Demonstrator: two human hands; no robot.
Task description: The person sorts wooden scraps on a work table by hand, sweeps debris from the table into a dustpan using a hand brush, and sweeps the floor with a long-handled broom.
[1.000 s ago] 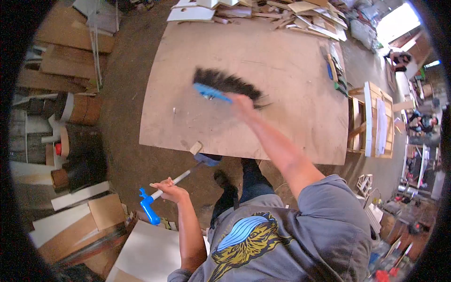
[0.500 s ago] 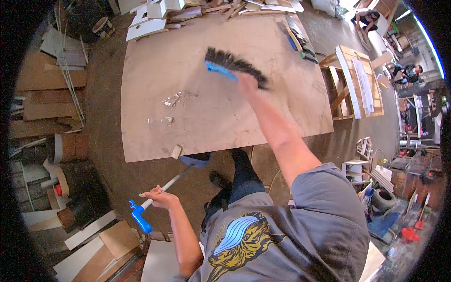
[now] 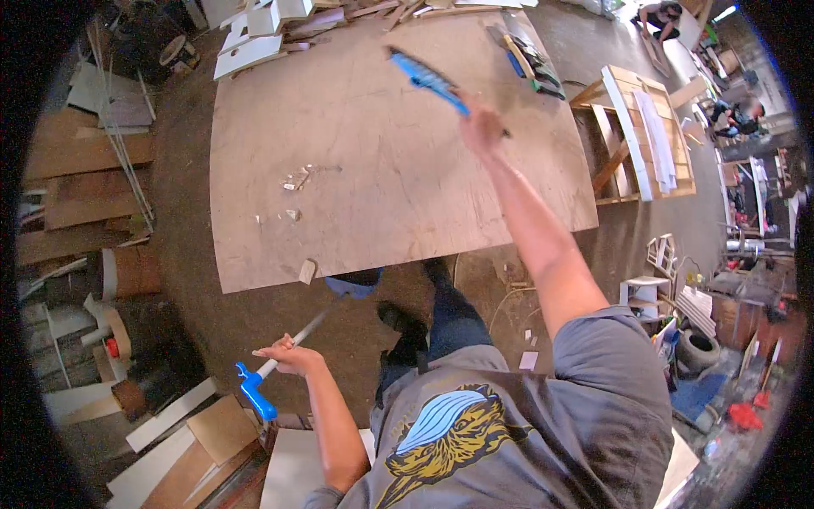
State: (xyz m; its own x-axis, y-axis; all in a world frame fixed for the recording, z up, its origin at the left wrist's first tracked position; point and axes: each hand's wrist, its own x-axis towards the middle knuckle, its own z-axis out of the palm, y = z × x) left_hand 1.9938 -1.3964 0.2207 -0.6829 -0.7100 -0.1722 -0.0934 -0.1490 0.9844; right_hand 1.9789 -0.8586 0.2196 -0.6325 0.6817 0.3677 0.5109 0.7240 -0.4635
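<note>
My right hand [image 3: 483,129] grips a blue hand brush [image 3: 428,81], raised over the far half of a large plywood sheet [image 3: 365,204]; the brush is smeared by motion. My left hand [image 3: 291,355] is wrapped round the pale pole of a long-handled dustpan [image 3: 314,327], whose blue grip end [image 3: 254,392] sticks out below the hand. The blue pan [image 3: 354,287] sits under the near edge of the sheet, partly hidden by it. Small scraps and dust [image 3: 298,176] lie on the sheet's left part, and a small wood block [image 3: 307,271] rests at its near edge.
White and wooden offcuts [image 3: 250,53] are heaped at the sheet's far left. Hand tools [image 3: 530,64] lie at its far right corner. A wooden frame [image 3: 649,127] stands to the right. Boards [image 3: 93,195] line the left side. Two other people [image 3: 660,21] are in the background.
My right hand has moved the brush away from me and slightly right, turning it bristles away. My left hand still holds the dustpan in nearly the same place.
</note>
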